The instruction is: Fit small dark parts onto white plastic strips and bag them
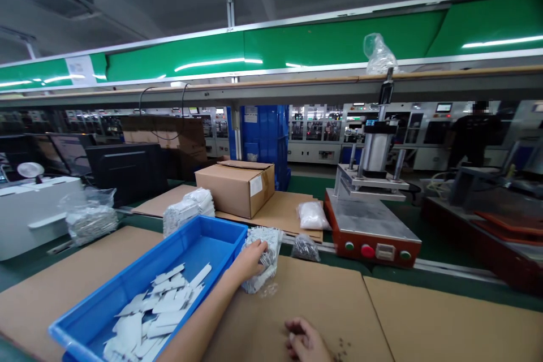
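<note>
One unreadable label (256,185) marks the carton (229,193) beyond the left hand (253,258).

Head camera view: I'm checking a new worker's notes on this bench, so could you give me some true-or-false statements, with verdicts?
1. The left hand touches the white bundle. True.
2. The blue bin holds only dark screws. False: flat white pieces lie in it.
3. The press has a red button on its front. True.
4. The right hand is touching the press. False: it is apart from it, nearer the camera, at the cardboard sheet.
5. The closed-in cardboard box appears left of the press. True.
</note>
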`<state>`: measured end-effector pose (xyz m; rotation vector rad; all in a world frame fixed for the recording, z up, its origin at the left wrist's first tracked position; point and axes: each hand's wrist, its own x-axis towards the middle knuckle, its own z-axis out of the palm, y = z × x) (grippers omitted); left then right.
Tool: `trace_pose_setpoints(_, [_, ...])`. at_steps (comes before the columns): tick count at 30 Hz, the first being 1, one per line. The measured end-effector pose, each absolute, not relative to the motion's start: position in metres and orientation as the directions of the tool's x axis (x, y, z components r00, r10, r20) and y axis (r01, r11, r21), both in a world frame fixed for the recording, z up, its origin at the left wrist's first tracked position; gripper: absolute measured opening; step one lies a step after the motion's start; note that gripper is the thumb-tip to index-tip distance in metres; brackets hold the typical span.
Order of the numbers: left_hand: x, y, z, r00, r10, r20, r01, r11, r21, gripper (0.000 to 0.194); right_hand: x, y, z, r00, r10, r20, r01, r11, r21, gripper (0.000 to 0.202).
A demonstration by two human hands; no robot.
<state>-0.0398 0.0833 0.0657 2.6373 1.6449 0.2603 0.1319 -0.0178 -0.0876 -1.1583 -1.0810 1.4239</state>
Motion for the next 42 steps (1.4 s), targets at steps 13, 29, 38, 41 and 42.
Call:
trace_pose_setpoints(13, [-0.048, 0.098, 0.078, 0.379, 0.920, 0.103, 0.899, -0.392, 0.196, 0.028, 0.129, -0.019, -0.079, -0.074, 0.988, -0.136, -0.187, -0.148, -0.971, 0.034])
trace_pose_setpoints(29, [-0.030, 0.090, 0.054, 0.285, 0.949, 0.137, 0.943, -0.303, 0.137, 0.037, 0.133, -0.021, -0.075, -0.112, 0.981, -0.161, -0.111, -0.173, -0.979, 0.041])
trace_pose_setpoints(38, [-0.024, 0.089, 0.049, 0.120, 0.970, 0.213, 0.968, -0.162, 0.191, 0.023, 0.133, -0.019, -0.078, -0.107, 0.985, -0.138, -0.175, -0.155, -0.972, 0.041])
trace_pose_setpoints(41, [-0.030, 0.095, 0.050, 0.037, 0.968, 0.249, 0.967, -0.097, 0.234, 0.022, 0.133, -0.019, -0.077, -0.087, 0.989, -0.121, -0.186, -0.136, -0.973, 0.043])
trace_pose_setpoints(42, [-0.033, 0.097, 0.052, 0.008, 0.965, 0.261, 0.966, -0.076, 0.249, 0.023, 0.133, -0.019, -0.077, -0.080, 0.990, -0.119, -0.186, -0.132, -0.974, 0.044])
